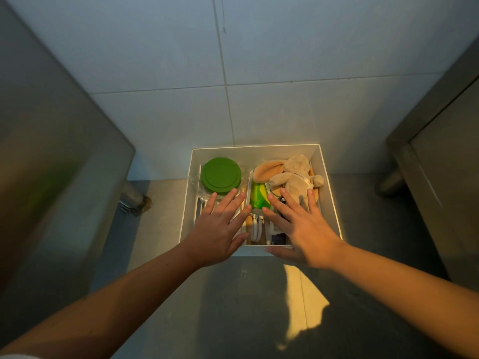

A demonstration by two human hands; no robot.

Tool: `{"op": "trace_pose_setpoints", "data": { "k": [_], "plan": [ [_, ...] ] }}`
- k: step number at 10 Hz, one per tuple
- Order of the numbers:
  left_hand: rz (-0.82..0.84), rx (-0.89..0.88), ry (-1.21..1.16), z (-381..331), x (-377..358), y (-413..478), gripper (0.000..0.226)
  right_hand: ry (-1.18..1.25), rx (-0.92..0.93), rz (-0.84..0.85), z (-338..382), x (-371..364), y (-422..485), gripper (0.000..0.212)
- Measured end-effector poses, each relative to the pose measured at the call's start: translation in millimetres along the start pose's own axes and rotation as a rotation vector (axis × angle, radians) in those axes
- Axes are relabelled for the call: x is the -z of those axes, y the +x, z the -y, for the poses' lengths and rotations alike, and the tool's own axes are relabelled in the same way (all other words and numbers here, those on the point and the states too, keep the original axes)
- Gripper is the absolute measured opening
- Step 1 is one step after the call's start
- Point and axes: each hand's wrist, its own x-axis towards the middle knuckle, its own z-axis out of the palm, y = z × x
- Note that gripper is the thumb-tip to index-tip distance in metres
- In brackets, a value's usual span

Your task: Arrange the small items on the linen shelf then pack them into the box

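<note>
The fingers [228,203] of my left hand [219,230] are straight and spread, palm down, over the near left part of the white box [254,154]. The fingers [290,200] of my right hand [303,230] are straight and spread the same way over the near right part. Neither hand pinches or grips anything. I cannot tell from here whether the palms rest on the contents or hang just above them.

Inside the box, at its far left, lies a round green lid [220,176] on a clear container; my left fingertips reach just short of its near edge. At the far right of the box lies a beige soft rabbit toy [293,177] with orange-lined ears, and my right fingertips lie over its near side. Between the two, in the middle of the box, stands a bright green cup [259,196], showing in the gap between my hands. Nearer to me in that same gap I see white straps [256,229], but what they belong to is hidden under my hands. My right thumb runs along the near rim of the box.

The box stands on a grey floor [160,229], with its far side close to a pale tiled wall [285,60]. A steel cabinet [51,151] stands to the left of the box, another [440,177] to the right. A patch of sunlight [303,307] falls on the floor on the near side of the box.
</note>
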Motion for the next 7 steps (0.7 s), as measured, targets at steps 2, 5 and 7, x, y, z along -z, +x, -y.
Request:
{"op": "trace_pose_setpoints", "data": {
  "k": [2, 5, 7],
  "plan": [
    [-0.011, 0.029, -0.015, -1.2, -0.7, 0.4, 0.055, 0.032, -0.010, 0.014, 0.3, -0.4, -0.5, 0.085],
    [-0.072, 0.076, -0.070, -4.0, 1.0, 0.4, 0.054, 0.128, -0.011, -0.046, 5.3, 10.2, 3.1, 0.072],
    [-0.158, 0.095, -0.043, -0.8, 21.2, 14.4, 0.050, 0.089, -0.094, -0.137, -6.5, 28.9, 15.8, 0.063]
  ]
}}
